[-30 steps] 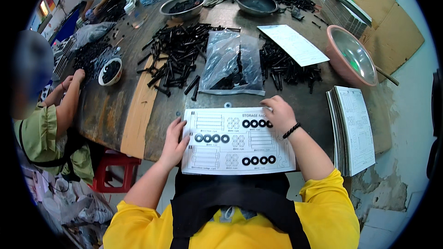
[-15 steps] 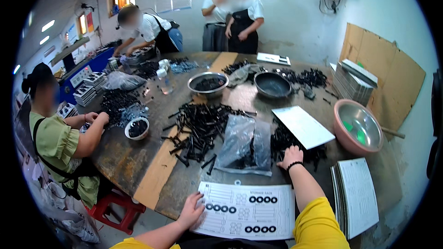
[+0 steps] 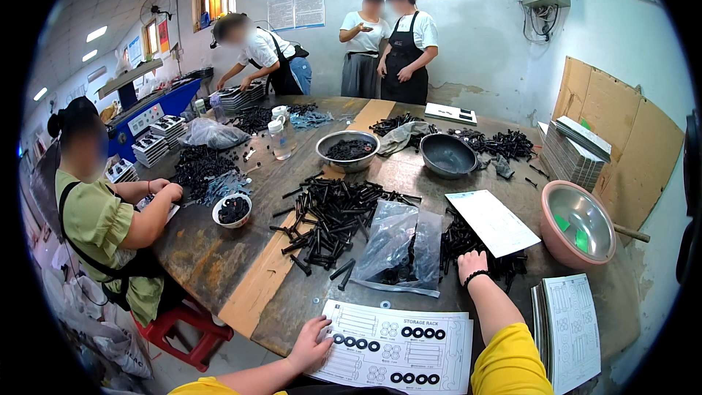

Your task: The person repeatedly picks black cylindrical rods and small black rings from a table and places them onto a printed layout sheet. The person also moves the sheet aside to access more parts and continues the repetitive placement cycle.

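Note:
In front of me lies a white printed card with line drawings and three rows of black rings. My left hand rests on its left edge, fingers stretched out. Farther up, my right hand, with a dark bead bracelet at the wrist, reaches into a pile of small black parts. Its fingers are drawn together, tips hidden among the parts. Left of it lies a clear plastic bag with black pieces inside. Another white card partly covers the pile.
Black bolts are heaped beyond the bag. A stack of printed cards sits at my right, below a pink-rimmed basin. Metal bowl and dark pan stand farther back. A co-worker in green sits at left; others stand behind.
The whole view has shifted, so the table appears lower and farther right. My right hand's fingers have drawn closer together on the pile. My left hand stays at the card's edge.

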Motion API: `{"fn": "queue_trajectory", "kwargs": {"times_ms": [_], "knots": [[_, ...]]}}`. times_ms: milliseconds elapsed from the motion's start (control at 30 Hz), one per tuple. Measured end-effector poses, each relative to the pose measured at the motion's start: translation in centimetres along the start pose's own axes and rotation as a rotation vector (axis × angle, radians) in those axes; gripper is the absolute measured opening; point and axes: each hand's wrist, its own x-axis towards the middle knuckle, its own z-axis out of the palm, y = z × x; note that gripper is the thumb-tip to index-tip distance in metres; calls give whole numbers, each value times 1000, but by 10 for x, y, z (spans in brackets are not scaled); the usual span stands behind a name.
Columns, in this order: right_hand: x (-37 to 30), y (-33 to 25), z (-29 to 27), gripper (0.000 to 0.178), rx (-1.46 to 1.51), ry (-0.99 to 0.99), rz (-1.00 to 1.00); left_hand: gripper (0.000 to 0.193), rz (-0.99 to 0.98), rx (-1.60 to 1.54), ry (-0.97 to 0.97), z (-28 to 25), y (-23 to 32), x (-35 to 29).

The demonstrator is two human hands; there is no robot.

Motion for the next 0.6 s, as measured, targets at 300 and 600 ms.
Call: {"fn": "queue_trajectory", "kwargs": {"times_ms": [300, 600], "knots": [[-23, -3, 7, 22, 196, -33, 100, 45, -26, 0, 16, 2, 1, 0], [-54, 6, -10, 29, 863, 451, 132, 44, 13, 28, 81, -8, 8, 14]]}}
